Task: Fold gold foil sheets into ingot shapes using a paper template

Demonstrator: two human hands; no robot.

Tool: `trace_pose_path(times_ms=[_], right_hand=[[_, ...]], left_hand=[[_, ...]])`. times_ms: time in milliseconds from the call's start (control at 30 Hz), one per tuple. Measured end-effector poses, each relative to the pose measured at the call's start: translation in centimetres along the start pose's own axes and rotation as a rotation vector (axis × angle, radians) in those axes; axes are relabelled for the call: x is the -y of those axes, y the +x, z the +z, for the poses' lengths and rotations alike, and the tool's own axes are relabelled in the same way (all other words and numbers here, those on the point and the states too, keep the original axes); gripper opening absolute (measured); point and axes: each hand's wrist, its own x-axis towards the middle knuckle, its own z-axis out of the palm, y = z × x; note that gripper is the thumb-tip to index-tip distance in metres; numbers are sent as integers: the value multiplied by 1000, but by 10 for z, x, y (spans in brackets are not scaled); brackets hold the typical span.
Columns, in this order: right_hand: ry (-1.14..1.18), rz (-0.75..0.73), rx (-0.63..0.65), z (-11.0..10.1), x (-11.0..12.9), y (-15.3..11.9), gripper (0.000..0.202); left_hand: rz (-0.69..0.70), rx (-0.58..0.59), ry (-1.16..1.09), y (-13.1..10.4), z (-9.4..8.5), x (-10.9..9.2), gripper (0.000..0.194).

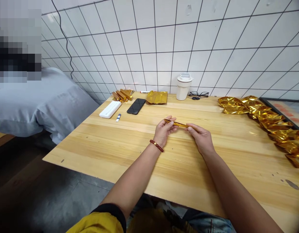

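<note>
A narrow folded strip of gold foil paper point(180, 125) is stretched between my two hands, just above the wooden table. My left hand point(164, 130) pinches its left end, thumb on top, with a beaded bracelet on the wrist. At the other end, the thumb and fingers of my right hand point(200, 137) close on the strip. Along the right side lies a row of folded gold foil pieces point(270, 124). Flat gold foil sheets point(157, 97) are stacked near the wall, and folded gold strips point(122, 95) form a small pile left of them.
On the wooden table point(103, 152) are a white power bank point(110, 109), a black phone point(136, 106), a small blue-and-white tube point(118, 117), a white cup point(184, 86), and glasses point(199, 94). A dark-framed panel point(287, 110) stands at right. Another person's grey-clad back point(42, 100) is at left.
</note>
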Motion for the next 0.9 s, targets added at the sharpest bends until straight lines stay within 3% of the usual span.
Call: trace_pose_path(times_ms=[567,900], right_hand=[[-28,-2,74,0,4,-2,33],[25,77,86,1,4,-2,39]], left_hand=[[10,-32,0,2,-1,0,40],[63,-74,31,6,-2,5,41]])
